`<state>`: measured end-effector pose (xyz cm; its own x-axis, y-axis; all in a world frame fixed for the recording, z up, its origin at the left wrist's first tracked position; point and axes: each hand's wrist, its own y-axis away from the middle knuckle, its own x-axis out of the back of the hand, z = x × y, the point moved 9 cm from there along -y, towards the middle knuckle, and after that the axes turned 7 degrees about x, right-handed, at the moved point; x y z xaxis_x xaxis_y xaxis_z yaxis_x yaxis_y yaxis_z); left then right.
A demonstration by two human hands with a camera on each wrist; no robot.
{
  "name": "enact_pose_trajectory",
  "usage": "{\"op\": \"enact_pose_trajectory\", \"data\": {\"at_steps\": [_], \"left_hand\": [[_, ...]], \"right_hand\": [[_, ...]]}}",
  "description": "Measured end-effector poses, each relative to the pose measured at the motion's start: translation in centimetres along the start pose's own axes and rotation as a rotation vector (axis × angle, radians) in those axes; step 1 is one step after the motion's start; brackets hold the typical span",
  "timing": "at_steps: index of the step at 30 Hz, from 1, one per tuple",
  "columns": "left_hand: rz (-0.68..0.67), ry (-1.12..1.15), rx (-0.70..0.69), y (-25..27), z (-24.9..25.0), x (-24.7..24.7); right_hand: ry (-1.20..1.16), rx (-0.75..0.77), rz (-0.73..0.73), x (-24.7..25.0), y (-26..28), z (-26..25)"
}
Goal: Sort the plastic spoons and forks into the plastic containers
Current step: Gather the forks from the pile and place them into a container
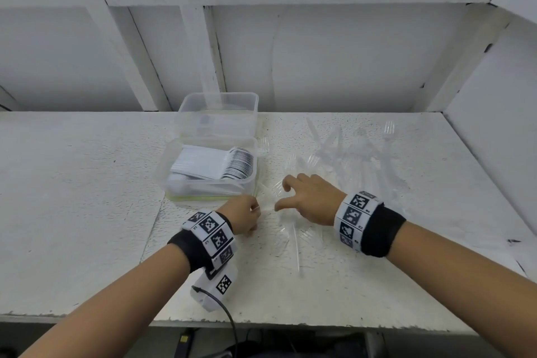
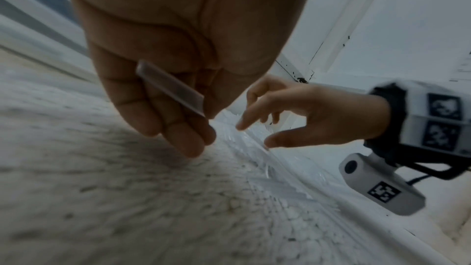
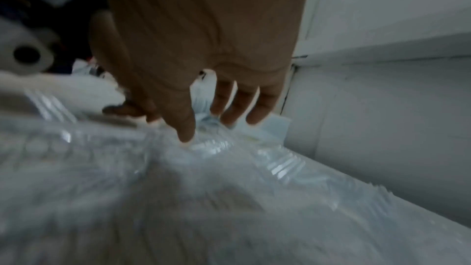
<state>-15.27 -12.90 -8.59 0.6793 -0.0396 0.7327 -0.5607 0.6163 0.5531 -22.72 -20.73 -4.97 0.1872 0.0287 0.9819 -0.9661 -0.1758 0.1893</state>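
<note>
The left hand [image 2: 163, 80] has its fingers [image 2: 183, 140] curled, pinching the flat handle of a clear fork [image 2: 169, 88] against the palm; its tines are hidden. The right hand [image 1: 309, 198] hovers just beside it, fingers spread and bent, forefinger and thumb apart and holding nothing, over clear forks lying flat near the counter's front edge. Behind the right hand, toward the counter's back right corner, a loose pile of clear forks [image 1: 354, 154] waits unsorted. Left of the hands, mid-counter, the near container [image 1: 174, 183] holds a tight stack of white spoons [image 1: 215, 166], so the spoons look done. The far container [image 1: 218, 105], touching it on the side toward the counter's back edge, shows little inside; whether any forks are in it I cannot tell. My guess is about half remains: all the forks.
</note>
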Motion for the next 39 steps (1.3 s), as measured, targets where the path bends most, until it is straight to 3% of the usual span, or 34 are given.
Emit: {"op": "enact_pose_trajectory", "data": {"at_steps": [4,7,13,16,18,21,24,28,34,39], "left_hand": [[-0.08,0.052,0.012,0.4,0.0,-0.9],[-0.089,0.078,0.001,0.5,0.1,-1.0],[0.131,0.088,-0.108,1.1,1.8,1.5],[0.118,-0.036,-0.28,1.4,4.9,1.2],[0.067,-0.207,-0.297,0.9,6.3,0.1],[0.028,-0.407,-0.181,0.1,6.9,-1.6],[-0.005,-0.47,-0.115,0.1,6.7,-3.3],[-0.001,-0.25,-0.092,-0.3,5.6,-2.9],[0.079,-0.061,-0.11,0.7,3.0,-0.1],[0.032,0.278,-0.133,1.6,1.4,1.0]], "right_hand": [[0.177,0.082,-0.013,-0.1,-0.2,0.4],[0.201,0.066,0.076,2.2,0.8,1.2],[0.11,-0.147,0.427,7.0,5.2,6.6],[-0.12,-0.347,0.491,6.0,7.1,9.4],[-0.354,-0.507,0.434,3.9,8.1,10.4],[-0.613,-0.705,0.401,1.1,9.2,10.4],[-0.784,-0.827,0.377,-1.3,9.3,10.0],[-0.837,-0.859,0.251,-3.1,8.2,8.7],[-0.884,-1.003,0.256,-3.7,6.5,8.7],[-0.69,-0.935,0.003,-4.8,4.8,6.9]]}}
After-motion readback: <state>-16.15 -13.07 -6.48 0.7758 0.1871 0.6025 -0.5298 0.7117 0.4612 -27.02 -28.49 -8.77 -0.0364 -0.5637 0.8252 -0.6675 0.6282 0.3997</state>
